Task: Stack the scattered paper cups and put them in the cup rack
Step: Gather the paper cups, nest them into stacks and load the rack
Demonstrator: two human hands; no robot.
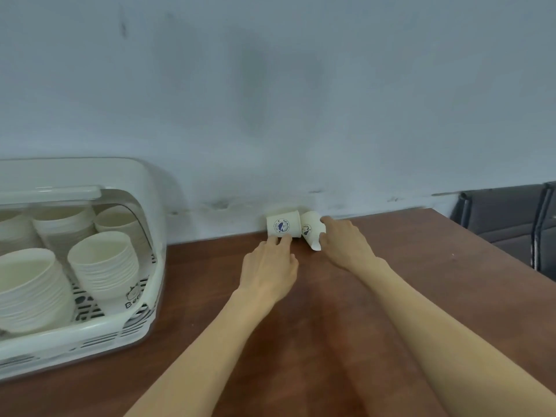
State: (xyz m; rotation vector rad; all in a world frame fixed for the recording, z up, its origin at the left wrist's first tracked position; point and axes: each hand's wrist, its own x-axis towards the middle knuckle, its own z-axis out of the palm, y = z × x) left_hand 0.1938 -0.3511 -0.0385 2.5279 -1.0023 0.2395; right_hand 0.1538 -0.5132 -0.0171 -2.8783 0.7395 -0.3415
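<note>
Two paper cups sit at the far edge of the brown table (391,296), close against the pale wall (270,100). The upright cup (283,225) stands with its blue round logo facing the camera; just right of it, touching or nearly so, the tilted cup (310,231) leans with its rim pointing down and toward the viewer. The left hand (269,266) reaches to the upright cup, fingertips touching its lower edge, fingers fairly straight and close together. The right hand (346,240) grips the tilted cup, fingers curled over its far side and thumb at its near side.

Well apart to the left stands the cup rack (126,329), a white slotted basket with a clear domed cover (144,176) raised. Inside it are several stacks of nested white cups (105,263), mouths tilted toward the camera; at least five stacks show, the leftmost cut off by the frame edge. At the far right, beyond the table, a dark grey chair (508,218) is partly visible.
</note>
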